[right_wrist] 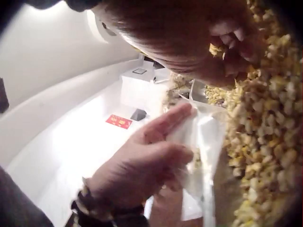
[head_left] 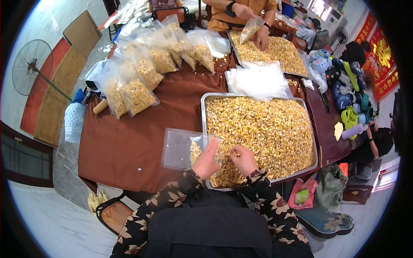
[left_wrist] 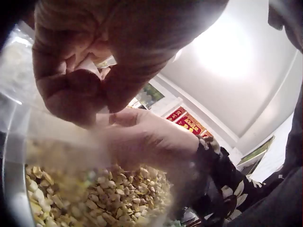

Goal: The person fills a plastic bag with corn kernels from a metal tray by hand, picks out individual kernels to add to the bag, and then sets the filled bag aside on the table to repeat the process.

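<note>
A large metal tray (head_left: 204, 112) is heaped with yellow corn kernels (head_left: 262, 133). At its left side my left hand (head_left: 206, 163) holds the mouth of a clear plastic bag (head_left: 176, 148), with the thumb and fingers on the film. The bag lies partly on the cloth and has some kernels in its lower end. My right hand (head_left: 244, 161) is just right of the bag, low over the corn. In the right wrist view its fingers (right_wrist: 229, 35) curl around a few yellow kernels. The left wrist view shows both hands close together above the corn.
Filled bags (head_left: 140, 96) stand along the table's far left. A stack of flat bags (head_left: 258, 81) lies behind the tray. Across the table another person (head_left: 241, 17) fills a bag over a second tray (head_left: 301, 71). Shoes (head_left: 349, 116) are piled at the right.
</note>
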The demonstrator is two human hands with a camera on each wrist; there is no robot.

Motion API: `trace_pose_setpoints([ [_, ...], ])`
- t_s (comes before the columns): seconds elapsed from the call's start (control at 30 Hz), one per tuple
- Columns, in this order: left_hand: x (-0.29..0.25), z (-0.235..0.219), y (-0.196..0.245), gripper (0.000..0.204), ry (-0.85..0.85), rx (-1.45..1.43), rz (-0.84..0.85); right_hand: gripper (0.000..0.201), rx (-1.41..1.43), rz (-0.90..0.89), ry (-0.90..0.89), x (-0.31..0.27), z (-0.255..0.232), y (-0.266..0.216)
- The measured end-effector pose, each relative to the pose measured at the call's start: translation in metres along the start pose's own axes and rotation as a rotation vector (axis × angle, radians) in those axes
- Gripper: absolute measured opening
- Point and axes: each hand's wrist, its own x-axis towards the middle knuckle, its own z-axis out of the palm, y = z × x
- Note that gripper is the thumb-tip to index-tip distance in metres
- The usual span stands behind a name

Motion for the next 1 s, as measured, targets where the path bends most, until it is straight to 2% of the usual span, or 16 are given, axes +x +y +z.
trace_pose_setpoints([
  [0.03,0.0,0.001,-0.001,0.082,0.004,-0.009,0.008,0.021,0.182,0.092,-0.064,0.002,-0.006,-0.006],
  [0.07,0.0,0.003,-0.003,0.082,0.004,-0.01,0.009,0.02,0.118,-0.159,0.079,0.008,0.005,0.013],
  [0.1,0.001,0.005,-0.006,0.082,0.014,0.005,0.014,0.02,0.117,-0.156,0.08,0.008,0.001,0.004],
  [0.17,0.001,0.007,-0.005,0.082,0.021,0.019,0.021,0.017,0.503,0.255,-0.257,0.012,-0.008,-0.025],
  [0.3,0.0,0.003,0.001,0.082,0.045,-0.044,0.017,0.022,0.684,0.288,-0.407,0.022,0.016,-0.027],
  [0.37,-0.002,-0.001,0.002,0.082,0.075,-0.059,0.035,0.023,0.6,0.312,-0.433,0.023,0.017,-0.033],
  [0.43,-0.007,-0.015,0.023,0.083,0.032,-0.178,-0.095,0.025,0.087,-0.145,-0.114,0.019,0.019,-0.046],
  [0.47,-0.007,-0.014,0.02,0.083,0.03,-0.18,-0.095,0.028,-0.065,-0.156,-0.072,0.01,0.01,-0.058],
  [0.57,-0.004,-0.011,0.008,0.087,0.079,-0.155,-0.018,0.029,-0.09,-0.295,-0.094,0.015,0.018,-0.043],
  [0.7,-0.003,-0.009,0.0,0.084,0.135,-0.048,-0.004,0.026,0.192,-0.041,-0.099,0.018,-0.004,-0.035],
  [0.77,-0.002,-0.011,-0.001,0.084,0.187,0.034,0.091,0.023,-0.055,-0.16,0.084,0.021,-0.005,-0.013],
  [0.8,-0.003,-0.01,-0.002,0.084,0.159,-0.005,0.056,0.029,-0.213,-0.124,0.058,0.014,-0.005,-0.012],
  [0.83,-0.001,-0.009,-0.004,0.085,0.127,-0.043,0.032,0.034,-0.371,-0.238,-0.036,0.014,-0.002,0.001],
  [0.9,0.004,-0.003,-0.019,0.086,0.211,0.137,0.207,0.042,-0.493,-0.057,-0.208,0.007,0.008,-0.006],
  [0.93,0.005,-0.007,-0.012,0.085,0.16,0.064,0.138,0.044,-0.503,-0.054,-0.283,0.003,0.006,-0.015],
  [1.0,0.001,-0.01,-0.004,0.085,0.126,-0.019,0.086,0.036,-0.495,-0.173,-0.188,-0.007,0.017,-0.008],
])
